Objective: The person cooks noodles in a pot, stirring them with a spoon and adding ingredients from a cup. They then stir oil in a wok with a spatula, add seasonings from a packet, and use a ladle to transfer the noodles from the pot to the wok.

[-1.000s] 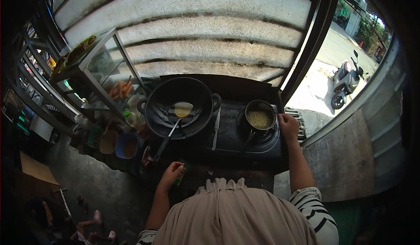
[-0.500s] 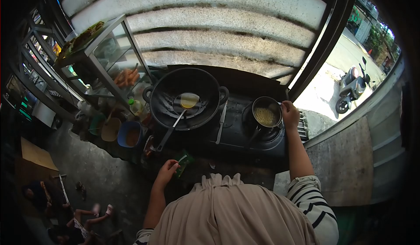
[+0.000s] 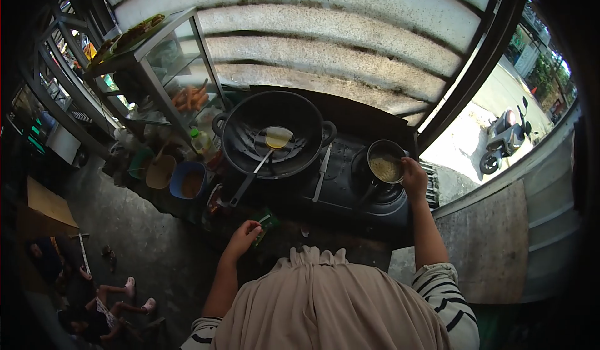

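My left hand (image 3: pixel 243 237) is closed, pinching a small green packet (image 3: pixel 267 223) in front of the stove. My right hand (image 3: pixel 414 178) is closed at the right rim of a small dark pot (image 3: pixel 375 149); what it grips is too small to make out. Pale noodles in liquid (image 3: pixel 386 169) fill the pot, which sits on the right burner. On the left stands a large black wok (image 3: pixel 240 115) with a ladle (image 3: pixel 278 137) resting inside, yellowish liquid in its bowl. Between wok and pot lies a knife (image 3: pixel 322 174).
Left of the wok are a blue container (image 3: pixel 186 180), a tan bowl (image 3: pixel 160 171), a bottle (image 3: pixel 201 142) and a glass display case (image 3: pixel 169 69) holding orange-brown food. People (image 3: pixel 100 312) sit on the floor at lower left. A motorbike (image 3: pixel 505 136) is parked outside.
My right hand has moved slightly down along the pot's rim. The left hand still holds the green packet. The view has shifted a little, and the noodles look more blurred.
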Tool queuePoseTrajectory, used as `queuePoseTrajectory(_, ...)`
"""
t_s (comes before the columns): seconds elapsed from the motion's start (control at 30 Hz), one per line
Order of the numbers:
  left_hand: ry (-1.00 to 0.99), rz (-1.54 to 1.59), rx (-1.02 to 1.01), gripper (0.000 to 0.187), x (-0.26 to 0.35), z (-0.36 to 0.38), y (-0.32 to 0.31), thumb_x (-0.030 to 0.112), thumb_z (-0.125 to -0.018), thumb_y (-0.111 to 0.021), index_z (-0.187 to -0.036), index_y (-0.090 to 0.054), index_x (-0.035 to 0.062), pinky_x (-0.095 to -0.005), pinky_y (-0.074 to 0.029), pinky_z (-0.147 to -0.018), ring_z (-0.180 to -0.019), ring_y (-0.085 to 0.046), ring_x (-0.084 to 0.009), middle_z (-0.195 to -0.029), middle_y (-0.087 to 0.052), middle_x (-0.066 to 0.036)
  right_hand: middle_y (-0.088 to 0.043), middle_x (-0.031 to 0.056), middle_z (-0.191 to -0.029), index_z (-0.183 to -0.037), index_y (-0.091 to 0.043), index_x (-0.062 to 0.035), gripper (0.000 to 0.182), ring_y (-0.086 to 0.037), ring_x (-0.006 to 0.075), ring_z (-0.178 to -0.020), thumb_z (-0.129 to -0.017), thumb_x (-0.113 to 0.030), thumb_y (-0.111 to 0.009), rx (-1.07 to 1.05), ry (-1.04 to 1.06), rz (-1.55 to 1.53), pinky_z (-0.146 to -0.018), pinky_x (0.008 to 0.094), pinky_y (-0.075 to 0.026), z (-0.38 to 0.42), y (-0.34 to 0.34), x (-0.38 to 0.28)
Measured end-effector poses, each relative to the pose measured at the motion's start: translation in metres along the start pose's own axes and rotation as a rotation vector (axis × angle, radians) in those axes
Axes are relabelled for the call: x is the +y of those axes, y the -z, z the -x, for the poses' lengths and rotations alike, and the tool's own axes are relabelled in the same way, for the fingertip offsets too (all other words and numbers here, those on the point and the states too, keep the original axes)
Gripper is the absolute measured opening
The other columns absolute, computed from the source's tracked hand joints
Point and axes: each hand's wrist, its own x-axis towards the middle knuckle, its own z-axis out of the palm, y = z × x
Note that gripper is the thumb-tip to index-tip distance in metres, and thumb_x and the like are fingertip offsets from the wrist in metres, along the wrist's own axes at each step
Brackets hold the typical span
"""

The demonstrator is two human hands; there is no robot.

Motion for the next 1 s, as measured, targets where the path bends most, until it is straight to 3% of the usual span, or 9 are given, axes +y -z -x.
queuePoseTrajectory(0.03,-0.005,0.0,-0.005,0.022,0.0,0.002,0.002,0.021,-0.093,-0.055,-0.109,-0.054,0.0045,-0.0246,-0.044,-0.076,-0.088,-0.056,-0.0103,-0.099,-0.062,-0.004,-0.066,0.0125,-0.081,-0.096,-0.065,-0.0057,0.019,-0.066,0.0247,-0.067,-0.093,-0.02,-0.053,0.1,-0.029,-0.023,-0.058,0.0322,-0.049,0.001,-0.002,0.002)
queuePoseTrajectory(0.07,0.0,0.01,0.012,0.022,-0.002,0.002,0.004,0.021,-0.093,-0.055,-0.109,-0.054,0.0045,-0.0246,-0.044,-0.076,-0.088,-0.056,-0.0103,-0.099,-0.062,-0.004,-0.065,0.0087,-0.074,-0.096,-0.065,-0.004,0.024,-0.06,0.0147,-0.054,-0.095,-0.024,-0.052,0.101,-0.298,-0.24,-0.049,0.0266,-0.045,0.004,-0.004,0.0)
queuePoseTrajectory(0.13,-0.021,-0.004,-0.001,0.022,-0.013,-0.002,0.01,0.02,-0.093,-0.054,-0.108,-0.054,0.0046,-0.0245,-0.044,-0.076,-0.088,-0.056,-0.0102,-0.099,-0.062,-0.005,-0.061,0.0034,-0.066,-0.096,-0.063,-0.0039,0.026,-0.053,0.0072,-0.047,-0.097,-0.026,-0.049,0.243,-0.487,-0.668,-0.044,0.0215,-0.04,0.01,-0.014,0.001)
queuePoseTrajectory(0.17,-0.017,-0.002,0.009,0.022,-0.019,-0.003,0.013,0.02,-0.093,-0.054,-0.108,-0.054,0.0046,-0.0245,-0.044,-0.076,-0.088,-0.056,-0.0102,-0.099,-0.062,-0.005,-0.059,0.0022,-0.065,-0.096,-0.061,-0.0037,0.026,-0.052,0.0074,-0.046,-0.097,-0.026,-0.048,0.162,-0.642,-0.802,-0.043,0.0198,-0.039,0.017,-0.014,0.003)
queuePoseTrajectory(0.4,-0.058,-0.008,-0.021,0.024,-0.021,-0.012,0.026,0.021,-0.092,-0.056,-0.108,-0.055,0.0042,-0.0253,-0.045,-0.076,-0.089,-0.058,-0.0117,-0.098,-0.062,-0.005,-0.058,0.003,-0.068,-0.094,-0.059,-0.002,0.024,-0.064,0.0135,-0.058,-0.097,-0.023,-0.048,-0.106,-0.824,-0.99,-0.049,0.0211,-0.049,0.049,-0.047,-0.073)
queuePoseTrajectory(0.6,-0.116,-0.007,0.017,0.026,-0.02,-0.007,0.054,0.025,-0.091,-0.058,-0.107,-0.057,0.004,-0.0262,-0.047,-0.075,-0.086,-0.058,-0.0113,-0.098,-0.062,-0.004,-0.064,0.0068,-0.083,-0.096,-0.058,-0.0023,0.025,-0.067,0.016,-0.073,-0.097,-0.024,-0.047,-0.194,-0.763,-0.895,-0.059,0.0255,-0.053,0.074,-0.088,-0.108)
queuePoseTrajectory(0.73,-0.075,-0.053,0.004,0.026,-0.026,0.004,0.088,0.025,-0.092,-0.057,-0.107,-0.056,0.0037,-0.0258,-0.046,-0.075,-0.087,-0.058,-0.0111,-0.098,-0.063,-0.004,-0.061,0.0055,-0.109,-0.113,-0.056,-0.0072,0.028,-0.065,0.0154,-0.08,-0.097,-0.028,-0.046,-0.269,-0.654,-0.666,-0.058,0.0264,-0.052,0.096,-0.138,-0.115)
queuePoseTrajectory(0.8,-0.088,-0.043,0.006,0.026,-0.024,0.009,0.11,0.025,-0.092,-0.057,-0.108,-0.056,0.0037,-0.0256,-0.046,-0.075,-0.087,-0.058,-0.0111,-0.098,-0.063,-0.004,-0.058,0.0058,-0.115,-0.116,-0.054,-0.0084,0.027,-0.065,0.0165,-0.08,-0.097,-0.024,-0.045,-0.253,-0.87,-0.729,-0.056,0.0279,-0.052,0.103,-0.158,-0.121)
queuePoseTrajectory(1.0,-0.091,-0.014,0.074,0.026,-0.03,0.029,0.175,0.023,-0.092,-0.056,-0.109,-0.056,0.0036,-0.0254,-0.046,-0.075,-0.089,-0.058,-0.0112,-0.099,-0.063,-0.004,-0.056,0.0057,-0.113,-0.125,-0.046,-0.0157,0.029,-0.063,0.0208,-0.078,-0.096,-0.023,-0.044,-0.279,-1.149,-0.87,-0.062,0.0349,-0.052,0.127,-0.187,-0.127)
